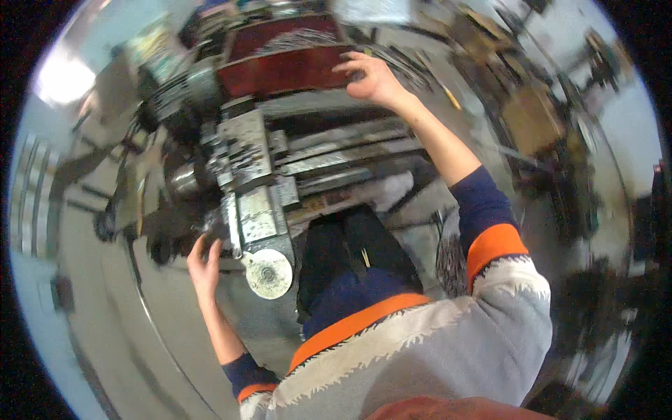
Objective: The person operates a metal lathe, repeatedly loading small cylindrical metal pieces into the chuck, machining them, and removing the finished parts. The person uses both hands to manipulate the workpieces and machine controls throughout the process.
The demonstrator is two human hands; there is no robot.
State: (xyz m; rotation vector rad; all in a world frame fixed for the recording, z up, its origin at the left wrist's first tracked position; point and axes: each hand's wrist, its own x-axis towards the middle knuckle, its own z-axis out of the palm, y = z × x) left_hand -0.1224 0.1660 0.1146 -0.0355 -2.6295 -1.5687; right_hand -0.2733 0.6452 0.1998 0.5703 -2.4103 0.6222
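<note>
In front of me is a metal lathe with a flat carriage (245,143) and a round pale handwheel (269,274) at its near end. My left hand (204,267) is raised just left of this handwheel, thumb and fingers apart, apparently holding nothing. A bright lever-like bar (232,222) stands between that hand and the carriage. Reaching far forward, my right hand (372,79) is at the right end of a dark red tray (280,72). Its fingers are bent but apart from the thumb, with a dark gap between them. Many thin metal pieces (301,40) lie in the tray.
Lathe bed rails (350,155) run rightward from the carriage. Long rods (406,66) and a yellow-handled tool (452,98) lie beyond my right hand. A bundle of thin metal strands (450,255) stands beside my right leg. Blurred machinery (532,119) fills the right side.
</note>
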